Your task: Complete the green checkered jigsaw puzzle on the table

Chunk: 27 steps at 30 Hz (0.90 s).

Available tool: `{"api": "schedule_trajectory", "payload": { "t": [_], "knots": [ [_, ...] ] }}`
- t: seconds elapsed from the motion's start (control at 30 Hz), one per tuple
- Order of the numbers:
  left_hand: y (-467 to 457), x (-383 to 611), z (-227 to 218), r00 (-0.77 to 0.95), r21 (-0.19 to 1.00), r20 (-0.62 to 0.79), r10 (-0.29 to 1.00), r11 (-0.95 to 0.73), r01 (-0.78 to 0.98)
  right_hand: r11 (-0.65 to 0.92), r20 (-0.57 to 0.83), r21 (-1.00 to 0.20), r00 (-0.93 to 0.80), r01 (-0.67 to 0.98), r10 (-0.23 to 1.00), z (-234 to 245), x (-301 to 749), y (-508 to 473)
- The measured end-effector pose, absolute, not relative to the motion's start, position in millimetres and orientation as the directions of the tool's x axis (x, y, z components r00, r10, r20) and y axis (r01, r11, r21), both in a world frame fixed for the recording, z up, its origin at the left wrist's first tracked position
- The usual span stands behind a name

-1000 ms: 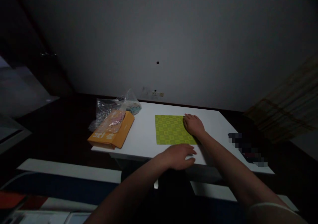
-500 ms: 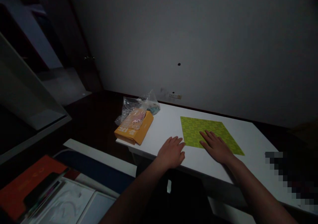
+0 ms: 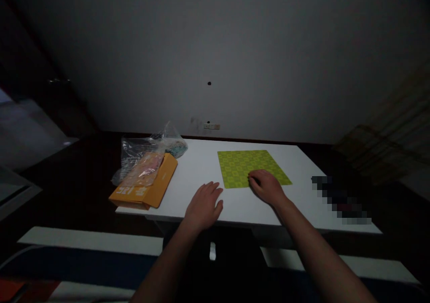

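A square sheet of green patterned paper (image 3: 250, 166) lies flat on the white table (image 3: 302, 200). My right hand (image 3: 267, 187) rests on the sheet's near edge, fingers curled and pointing left; whether they pinch the paper is unclear. My left hand (image 3: 204, 204) lies flat on the bare table to the left of the sheet, fingers spread and empty.
An orange envelope-like packet (image 3: 148, 184) hangs over the table's left corner with a clear plastic bag (image 3: 148, 153) of things on and behind it. A blurred dark object (image 3: 339, 200) sits at the table's right. A wall stands behind; a blue and white surface (image 3: 83, 258) lies below.
The view has swung back to face the table squarely. My right hand has drawn back from flat on the sheet to its near edge, fingers curled. My left hand remains flat on the table.
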<state>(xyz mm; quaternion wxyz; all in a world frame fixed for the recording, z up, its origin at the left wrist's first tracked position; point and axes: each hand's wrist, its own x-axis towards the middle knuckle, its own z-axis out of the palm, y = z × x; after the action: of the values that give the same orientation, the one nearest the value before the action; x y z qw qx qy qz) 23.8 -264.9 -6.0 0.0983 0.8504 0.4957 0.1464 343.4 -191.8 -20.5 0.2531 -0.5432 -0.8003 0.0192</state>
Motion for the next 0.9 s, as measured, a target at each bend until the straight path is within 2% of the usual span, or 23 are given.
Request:
{"api": "schedule_trajectory", "payload": {
  "t": [0.1, 0.2, 0.33, 0.4, 0.53, 0.67, 0.77, 0.9],
  "knots": [
    [-263.3, 22.9, -7.2, 0.471, 0.300, 0.152, 0.869, -0.495, 0.815, 0.316, 0.377, -0.284, -0.198, 0.905, 0.905, -18.8, 343.3, -189.1],
    [-261.9, 22.0, -8.8, 0.480, 0.291, 0.155, 0.864, -0.504, 0.813, 0.280, 0.324, -0.272, -0.186, 0.921, 0.927, -17.1, 342.4, -190.1],
    [-260.5, 20.7, -12.9, 0.484, 0.288, 0.200, 0.852, -0.523, 0.802, 0.266, 0.305, -0.158, -0.209, 0.951, 0.929, -18.6, 340.2, -193.0],
    [-259.8, 19.5, -15.0, 0.481, 0.299, 0.231, 0.846, -0.532, 0.792, 0.258, 0.239, -0.130, -0.222, 0.957, 0.945, -20.8, 339.3, -192.7],
    [-261.3, 16.4, -16.7, 0.482, 0.342, 0.317, 0.817, -0.572, 0.746, 0.267, 0.057, -0.151, -0.261, 0.952, 0.964, -23.1, 336.0, -193.9],
    [-273.6, 17.9, -17.8, 0.566, 0.307, 0.369, 0.737, -0.671, 0.675, 0.264, 0.029, -0.159, -0.263, 0.951, 0.964, -21.5, 327.1, -215.9],
    [-288.4, 24.6, -19.4, 0.597, 0.249, 0.335, 0.729, -0.680, 0.690, 0.296, 0.039, -0.156, -0.293, 0.942, 0.955, -21.4, 319.6, -246.5],
    [-304.9, 37.4, -20.2, 0.621, 0.186, 0.205, 0.757, -0.653, 0.734, 0.354, 0.085, -0.161, -0.344, 0.921, 0.935, -23.7, 314.4, -285.9]
  ]
}}
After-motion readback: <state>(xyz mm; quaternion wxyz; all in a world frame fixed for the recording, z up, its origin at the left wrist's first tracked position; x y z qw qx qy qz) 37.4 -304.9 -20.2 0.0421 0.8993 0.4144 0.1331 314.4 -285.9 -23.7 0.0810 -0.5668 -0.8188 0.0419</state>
